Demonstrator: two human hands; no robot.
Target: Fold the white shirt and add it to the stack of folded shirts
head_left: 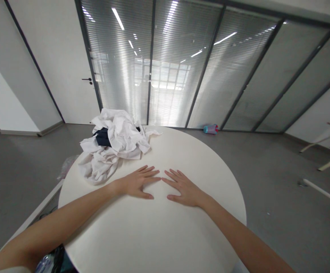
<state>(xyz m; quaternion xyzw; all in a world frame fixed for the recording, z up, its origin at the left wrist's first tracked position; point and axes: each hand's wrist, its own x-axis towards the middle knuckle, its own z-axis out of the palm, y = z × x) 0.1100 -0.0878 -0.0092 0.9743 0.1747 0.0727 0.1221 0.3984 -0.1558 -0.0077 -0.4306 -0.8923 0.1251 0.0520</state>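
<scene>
My left hand [139, 182] and my right hand [183, 187] lie flat and palm down on a round white table [199, 159], fingers spread. Their fingertips nearly meet near the middle of the tabletop, and neither hand holds anything. Up and to the left of my left hand, a crumpled heap of white cloth [110, 146] sits at the far edge of the table, hanging a little over the rim. A dark navy garment [102, 137] shows within the heap, mostly covered by the white cloth. My left hand is the nearer one to the heap, though not touching it.
A teal and pink bottle [210, 129] lies on the grey floor beyond the table. Behind it stand a glass partition with blinds [153, 64] and a white door [53, 64]. Pale furniture legs [324, 193] lie at right; a plastic bag [66, 167] sits by the table's left edge.
</scene>
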